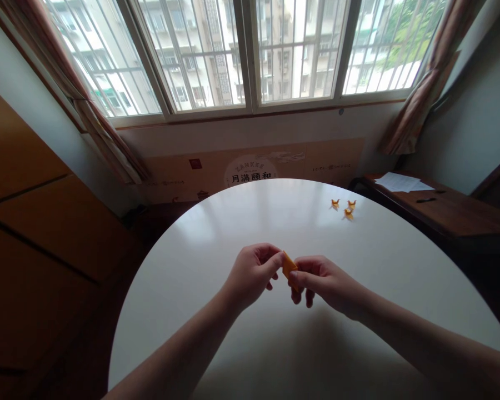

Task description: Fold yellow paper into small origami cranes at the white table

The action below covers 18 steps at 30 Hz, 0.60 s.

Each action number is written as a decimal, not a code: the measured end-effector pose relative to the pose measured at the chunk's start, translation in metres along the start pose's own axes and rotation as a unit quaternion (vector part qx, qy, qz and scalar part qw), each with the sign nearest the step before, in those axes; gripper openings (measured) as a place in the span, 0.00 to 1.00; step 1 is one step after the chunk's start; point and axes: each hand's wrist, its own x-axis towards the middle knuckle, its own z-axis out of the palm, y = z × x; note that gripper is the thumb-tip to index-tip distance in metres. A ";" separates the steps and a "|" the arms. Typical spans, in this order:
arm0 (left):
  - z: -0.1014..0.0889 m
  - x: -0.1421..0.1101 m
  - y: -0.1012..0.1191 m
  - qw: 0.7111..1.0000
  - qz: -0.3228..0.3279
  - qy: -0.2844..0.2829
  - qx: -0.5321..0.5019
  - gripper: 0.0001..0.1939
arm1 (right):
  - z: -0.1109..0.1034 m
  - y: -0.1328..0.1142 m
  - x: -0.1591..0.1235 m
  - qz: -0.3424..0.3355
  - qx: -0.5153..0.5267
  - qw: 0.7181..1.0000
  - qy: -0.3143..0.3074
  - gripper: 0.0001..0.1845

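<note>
A small piece of folded orange paper (289, 265) is held up above the white table between my two hands. My left hand (254, 272) pinches its upper left end between thumb and forefinger. On the other side, my right hand (316, 278) grips its lower right part, the thumb lying across the front. The fingers cover some of the paper's edges. Farther back on the right of the table stand three little orange folded paper birds (349, 213), close together and apart from my hands.
The round white table (170, 311) fills the middle. Behind it, a printed cardboard panel (283, 161) leans below a barred window (208, 55). A brown wooden desk (462, 214) with white papers (402, 181) stands at the right, a wooden cabinet (29, 250) at the left.
</note>
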 end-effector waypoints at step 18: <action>0.005 0.000 -0.005 1.000 -0.004 0.003 0.011 0.13 | 0.002 0.002 0.001 -0.016 -0.013 0.999 0.040 0.21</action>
